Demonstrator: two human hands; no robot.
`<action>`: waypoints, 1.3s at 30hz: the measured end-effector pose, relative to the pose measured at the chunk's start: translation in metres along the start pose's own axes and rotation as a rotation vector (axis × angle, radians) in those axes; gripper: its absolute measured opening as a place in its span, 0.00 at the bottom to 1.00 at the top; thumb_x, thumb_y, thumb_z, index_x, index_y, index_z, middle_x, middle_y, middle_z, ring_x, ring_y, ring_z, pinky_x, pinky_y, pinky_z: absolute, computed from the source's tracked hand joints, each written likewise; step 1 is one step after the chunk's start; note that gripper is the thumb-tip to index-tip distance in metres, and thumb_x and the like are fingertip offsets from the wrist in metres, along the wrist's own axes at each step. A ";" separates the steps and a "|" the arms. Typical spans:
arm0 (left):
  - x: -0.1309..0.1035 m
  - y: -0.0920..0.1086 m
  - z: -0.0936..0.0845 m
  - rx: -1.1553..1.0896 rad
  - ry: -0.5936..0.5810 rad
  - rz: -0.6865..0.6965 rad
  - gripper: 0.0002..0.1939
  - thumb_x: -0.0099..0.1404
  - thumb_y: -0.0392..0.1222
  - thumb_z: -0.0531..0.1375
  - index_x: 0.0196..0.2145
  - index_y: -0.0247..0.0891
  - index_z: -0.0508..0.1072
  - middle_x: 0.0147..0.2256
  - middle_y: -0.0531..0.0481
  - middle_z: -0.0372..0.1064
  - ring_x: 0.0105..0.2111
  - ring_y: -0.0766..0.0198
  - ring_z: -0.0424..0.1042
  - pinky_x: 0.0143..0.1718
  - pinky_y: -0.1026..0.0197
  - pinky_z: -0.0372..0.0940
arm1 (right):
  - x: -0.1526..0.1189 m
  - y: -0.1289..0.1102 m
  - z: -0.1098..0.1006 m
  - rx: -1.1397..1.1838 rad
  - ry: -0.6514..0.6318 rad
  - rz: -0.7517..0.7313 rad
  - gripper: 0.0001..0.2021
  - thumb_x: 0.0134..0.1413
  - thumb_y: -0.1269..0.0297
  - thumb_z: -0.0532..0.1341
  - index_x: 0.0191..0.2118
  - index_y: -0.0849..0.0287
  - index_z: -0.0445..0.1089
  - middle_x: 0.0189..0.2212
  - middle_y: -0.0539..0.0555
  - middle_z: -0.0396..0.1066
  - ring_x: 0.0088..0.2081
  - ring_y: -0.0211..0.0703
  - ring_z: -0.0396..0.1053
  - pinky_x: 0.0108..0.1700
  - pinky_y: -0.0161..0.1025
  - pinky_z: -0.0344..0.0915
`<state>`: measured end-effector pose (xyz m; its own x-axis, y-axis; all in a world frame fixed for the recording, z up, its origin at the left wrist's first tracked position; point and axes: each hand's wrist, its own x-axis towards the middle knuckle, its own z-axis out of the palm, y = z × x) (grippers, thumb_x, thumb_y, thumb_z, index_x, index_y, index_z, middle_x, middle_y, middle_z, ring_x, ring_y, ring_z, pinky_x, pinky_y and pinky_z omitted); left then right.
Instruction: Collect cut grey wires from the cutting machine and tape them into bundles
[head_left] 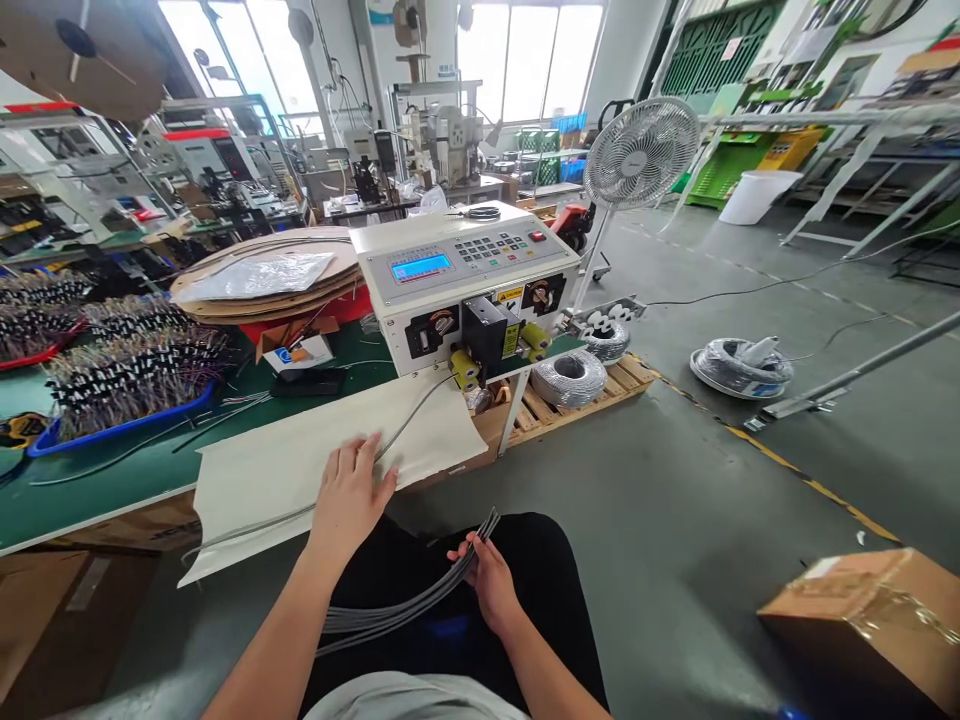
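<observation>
My left hand [350, 490] lies over a single grey cable [416, 412], palm down, thumb apart from the fingers. That cable runs from the yellow-green rollers [465, 368] of a wire-cutting machine [465, 270], beneath my hand, and on along a cream sheet [262, 465] to its left end. Whether the hand presses on the cable is hidden. Above my lap, my right hand [487, 580] is closed around a bundle of grey cables [405, 610] near their cut ends. The bundle curves away to the left, partly behind my left forearm.
Left on the green table are a blue tray [202, 398] of wired parts and stacked cardboard discs [262, 270]. Cable coils [568, 378] sit on a wooden pallet [622, 378]. A fan [641, 155] stands behind the machine; a cardboard box [870, 610] is at the lower right.
</observation>
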<state>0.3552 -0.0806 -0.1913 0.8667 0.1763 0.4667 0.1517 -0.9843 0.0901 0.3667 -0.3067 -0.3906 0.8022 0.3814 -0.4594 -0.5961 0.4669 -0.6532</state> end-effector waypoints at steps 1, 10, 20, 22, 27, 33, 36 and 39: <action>-0.001 0.000 0.000 0.002 -0.015 -0.004 0.30 0.69 0.54 0.53 0.63 0.39 0.58 0.53 0.37 0.64 0.52 0.48 0.64 0.53 0.48 0.63 | 0.000 0.000 0.000 -0.005 0.005 0.001 0.20 0.47 0.44 0.67 0.38 0.54 0.70 0.30 0.51 0.72 0.40 0.53 0.77 0.39 0.44 0.68; -0.014 -0.009 -0.010 0.017 -0.160 0.006 0.26 0.70 0.57 0.50 0.59 0.42 0.62 0.49 0.43 0.69 0.48 0.54 0.69 0.44 0.56 0.66 | 0.003 0.001 -0.003 0.016 -0.019 0.000 0.18 0.49 0.46 0.67 0.39 0.54 0.71 0.30 0.51 0.73 0.39 0.51 0.76 0.41 0.45 0.68; -0.116 0.020 0.022 -0.130 -0.318 0.037 0.11 0.72 0.46 0.51 0.38 0.42 0.71 0.35 0.51 0.74 0.37 0.64 0.72 0.38 0.61 0.62 | 0.007 0.002 0.001 -0.019 -0.004 -0.023 0.23 0.46 0.45 0.68 0.43 0.58 0.71 0.34 0.55 0.77 0.36 0.49 0.77 0.40 0.46 0.69; -0.139 0.038 0.041 -0.171 -0.468 -0.046 0.14 0.73 0.48 0.48 0.38 0.42 0.71 0.35 0.51 0.74 0.36 0.64 0.72 0.35 0.62 0.61 | 0.007 0.003 0.001 -0.009 -0.003 -0.034 0.23 0.47 0.46 0.68 0.43 0.58 0.71 0.38 0.57 0.78 0.37 0.49 0.77 0.42 0.46 0.69; -0.164 0.055 0.069 -0.205 -0.609 -0.095 0.18 0.73 0.50 0.46 0.37 0.42 0.72 0.35 0.50 0.74 0.37 0.64 0.72 0.33 0.63 0.58 | 0.007 0.007 -0.002 -0.013 -0.006 -0.038 0.21 0.50 0.47 0.67 0.44 0.56 0.71 0.41 0.58 0.79 0.41 0.50 0.77 0.43 0.45 0.70; -0.162 0.049 0.068 -0.123 -0.613 -0.083 0.19 0.74 0.50 0.45 0.37 0.42 0.72 0.34 0.51 0.74 0.36 0.64 0.71 0.30 0.62 0.53 | 0.007 0.009 -0.003 0.009 0.000 -0.051 0.19 0.51 0.49 0.66 0.45 0.55 0.71 0.42 0.56 0.79 0.41 0.49 0.77 0.43 0.44 0.70; -0.163 0.049 0.068 -0.103 -0.609 -0.032 0.19 0.74 0.49 0.45 0.36 0.42 0.72 0.34 0.50 0.73 0.36 0.63 0.70 0.30 0.62 0.54 | 0.006 0.008 -0.001 0.002 -0.003 -0.034 0.20 0.51 0.49 0.66 0.45 0.55 0.71 0.39 0.55 0.78 0.40 0.48 0.77 0.41 0.43 0.70; -0.163 0.051 0.070 -0.076 -0.603 0.003 0.18 0.73 0.48 0.45 0.35 0.42 0.72 0.32 0.50 0.72 0.36 0.62 0.69 0.31 0.61 0.54 | 0.006 0.006 0.001 0.007 0.006 -0.042 0.20 0.51 0.48 0.66 0.45 0.55 0.71 0.32 0.51 0.77 0.38 0.47 0.77 0.39 0.40 0.70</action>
<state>0.2544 -0.1598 -0.3243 0.9868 0.1166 -0.1121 0.1339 -0.9776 0.1621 0.3683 -0.3007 -0.3964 0.8267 0.3567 -0.4350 -0.5620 0.4881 -0.6678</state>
